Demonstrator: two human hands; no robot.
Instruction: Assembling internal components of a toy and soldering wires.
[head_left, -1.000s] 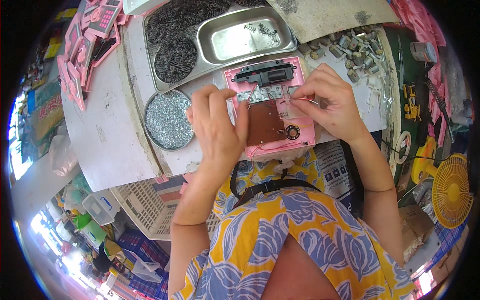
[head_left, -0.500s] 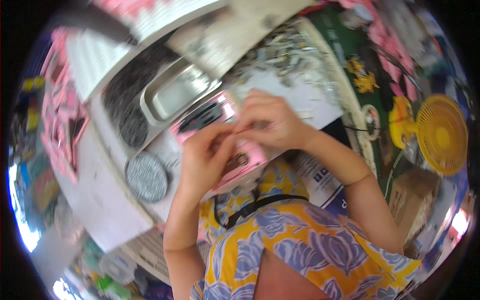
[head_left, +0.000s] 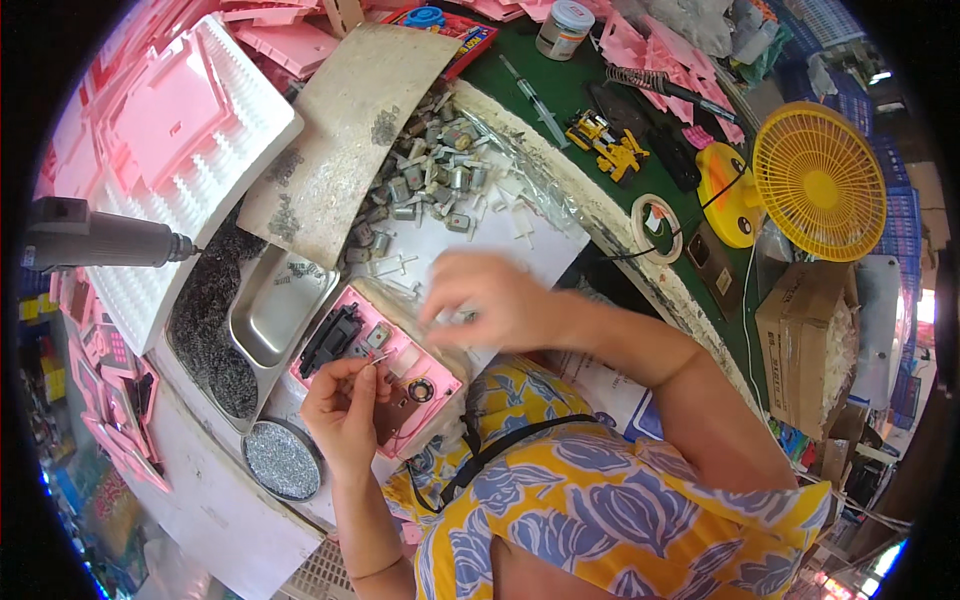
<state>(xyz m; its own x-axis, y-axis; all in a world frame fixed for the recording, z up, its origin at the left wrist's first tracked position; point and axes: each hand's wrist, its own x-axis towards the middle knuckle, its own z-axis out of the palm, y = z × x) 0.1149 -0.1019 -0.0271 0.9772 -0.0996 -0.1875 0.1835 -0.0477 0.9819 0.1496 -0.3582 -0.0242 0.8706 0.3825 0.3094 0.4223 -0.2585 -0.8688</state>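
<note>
A pink plastic housing point(head_left: 436, 358) lies in front of me, with a black part point(head_left: 332, 340), a small metal motor point(head_left: 378, 336) and a round dark-rimmed part point(head_left: 420, 389) inside it. My left hand point(head_left: 345, 412) is over its near left side, thumb and forefinger pinched at something thin and small that I cannot make out. My right hand point(head_left: 490, 300), smeared by motion, hovers past the housing's right edge near loose white plastic pieces point(head_left: 398, 268). Something greyish shows by its fingers, but whether they hold it is unclear.
Small motors point(head_left: 440, 160) lie heaped beyond the housing. Left of it are a metal tray point(head_left: 275, 315), a heap of dark screws point(head_left: 215, 330) and a round dish of silvery bits point(head_left: 283, 460). An electric screwdriver point(head_left: 110, 240) hangs at left; a yellow fan point(head_left: 820, 180) stands right.
My hands were together over the pink housing; now my right hand has parted from the left and moved away to the right. The whole view has shifted and turned.
</note>
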